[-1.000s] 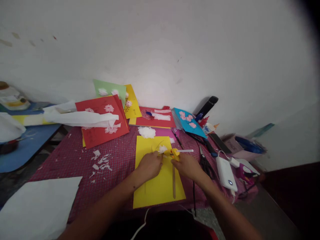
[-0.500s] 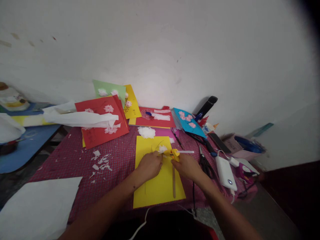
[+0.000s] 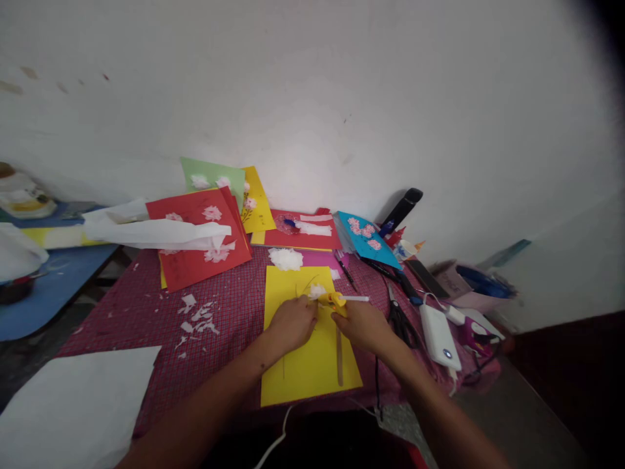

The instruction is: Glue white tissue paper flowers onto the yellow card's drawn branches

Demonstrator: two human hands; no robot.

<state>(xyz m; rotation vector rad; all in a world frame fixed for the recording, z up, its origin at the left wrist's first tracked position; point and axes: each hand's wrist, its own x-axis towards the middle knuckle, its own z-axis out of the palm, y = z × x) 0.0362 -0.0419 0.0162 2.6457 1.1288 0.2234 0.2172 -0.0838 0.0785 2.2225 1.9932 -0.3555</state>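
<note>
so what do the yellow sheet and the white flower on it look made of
Yellow sheet: probably card or craft paper, matte; it lies flat with crisp straight edges. White flower by the left hand: likely tissue paper, soft and crumpled with ragged edges, though too small to tell for sure.

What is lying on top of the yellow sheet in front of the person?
On the yellow sheet rest the left hand, the right hand holding a yellow glue gun, a small white paper flower and a stick. What lies under the hands is hidden.
</note>
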